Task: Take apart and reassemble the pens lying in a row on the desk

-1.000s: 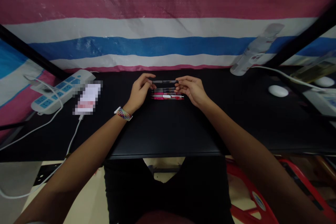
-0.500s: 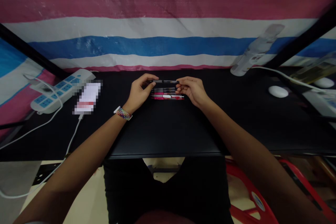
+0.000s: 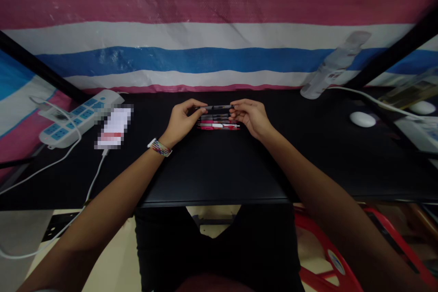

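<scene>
Between my two hands a dark pen [image 3: 219, 107] lies crosswise, pinched at its ends. My left hand [image 3: 185, 116] has thumb and fingers closed on its left end. The right end is in the fingertips of my right hand [image 3: 251, 116]. Just nearer to me, several more pens rest side by side on the black desk [image 3: 215, 169]. Those include dark pens [image 3: 215, 117] and a red and white pen [image 3: 219, 126] at the near side of the row. My right fingers partly cover the right ends of the dark ones.
To the left are a power strip [image 3: 82, 116] and a phone [image 3: 114, 125] with a white charging cable [image 3: 96, 173]. A tall clear bottle [image 3: 333, 70] and a white mouse [image 3: 362, 119] stand to the right. Striped sheeting [image 3: 219, 4] hangs behind the desk.
The held pen has come down slightly towards me, closer to the row of pens. My left fingers have shifted a little lower with it; both hands keep their hold.
</scene>
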`<state>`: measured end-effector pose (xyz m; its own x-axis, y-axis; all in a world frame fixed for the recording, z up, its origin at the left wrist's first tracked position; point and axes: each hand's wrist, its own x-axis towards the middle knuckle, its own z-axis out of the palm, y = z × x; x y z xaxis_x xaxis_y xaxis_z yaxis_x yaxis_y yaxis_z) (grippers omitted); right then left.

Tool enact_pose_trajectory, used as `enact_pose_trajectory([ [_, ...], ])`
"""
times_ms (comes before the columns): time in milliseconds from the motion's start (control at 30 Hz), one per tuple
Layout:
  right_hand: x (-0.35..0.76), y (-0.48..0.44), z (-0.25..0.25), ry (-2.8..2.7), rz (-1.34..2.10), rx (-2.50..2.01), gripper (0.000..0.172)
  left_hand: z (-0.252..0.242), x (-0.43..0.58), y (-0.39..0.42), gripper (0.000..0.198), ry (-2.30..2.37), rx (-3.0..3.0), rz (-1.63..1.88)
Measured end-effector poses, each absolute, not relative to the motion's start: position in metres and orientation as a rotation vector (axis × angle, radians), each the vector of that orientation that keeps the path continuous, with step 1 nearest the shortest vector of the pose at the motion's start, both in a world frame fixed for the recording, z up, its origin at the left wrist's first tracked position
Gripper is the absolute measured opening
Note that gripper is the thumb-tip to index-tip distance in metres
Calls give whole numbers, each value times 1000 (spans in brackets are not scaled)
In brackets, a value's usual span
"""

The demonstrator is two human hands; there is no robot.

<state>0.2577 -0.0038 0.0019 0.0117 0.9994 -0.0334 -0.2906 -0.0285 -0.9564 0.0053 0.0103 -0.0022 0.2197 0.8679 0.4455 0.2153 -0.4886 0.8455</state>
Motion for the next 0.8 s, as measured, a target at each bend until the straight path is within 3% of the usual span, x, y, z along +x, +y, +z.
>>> enact_pose_trajectory([
  [300,258,-6,8,-899,1433,-985,16,4,7,7,19,981,1825,1335],
  [533,260,-11,11,-789,1698,-763,39,6,8,6,19,1006,1817,1383],
  [800,257,-8,4,-768,1617,-771,25,3,10,8,25,961,1666,1383],
])
